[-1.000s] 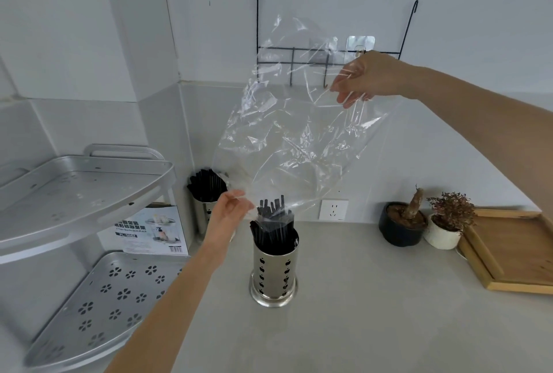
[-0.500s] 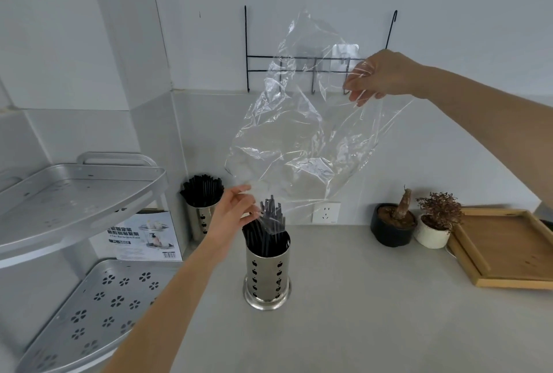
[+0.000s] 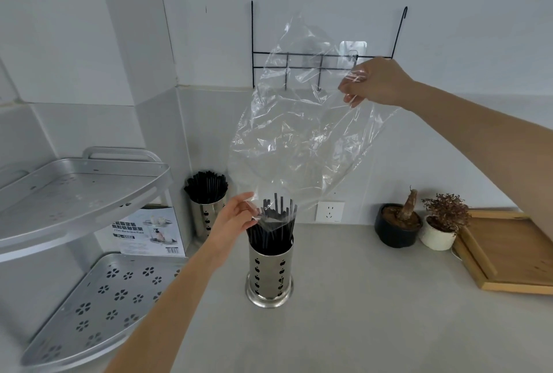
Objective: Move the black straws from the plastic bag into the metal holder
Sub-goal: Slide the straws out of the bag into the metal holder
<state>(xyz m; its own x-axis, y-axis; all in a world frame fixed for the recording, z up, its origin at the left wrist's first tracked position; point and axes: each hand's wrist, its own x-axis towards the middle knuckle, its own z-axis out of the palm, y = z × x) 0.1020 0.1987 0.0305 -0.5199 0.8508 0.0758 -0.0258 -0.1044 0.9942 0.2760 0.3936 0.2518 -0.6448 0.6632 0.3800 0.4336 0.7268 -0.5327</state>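
A clear plastic bag (image 3: 299,139) hangs in the air above the counter, mouth downward over a perforated metal holder (image 3: 269,277). Black straws (image 3: 273,223) stand in the holder, their tops poking into the bag's lower edge. My right hand (image 3: 374,82) grips the bag's upper end, high near the wall rack. My left hand (image 3: 236,220) pinches the bag's lower edge just left of the straw tops. The bag looks empty above the straws.
A second metal holder (image 3: 206,211) full of black straws stands in the corner behind. A two-tier metal corner shelf (image 3: 80,193) fills the left. Two small potted plants (image 3: 419,223) and a wooden tray (image 3: 508,253) sit right. A wire rack (image 3: 326,55) hangs on the wall.
The bag has lifted slightly off the straws and shifted a little. My left hand has stayed by the holder on the bag's lower edge. The camera view has drifted.
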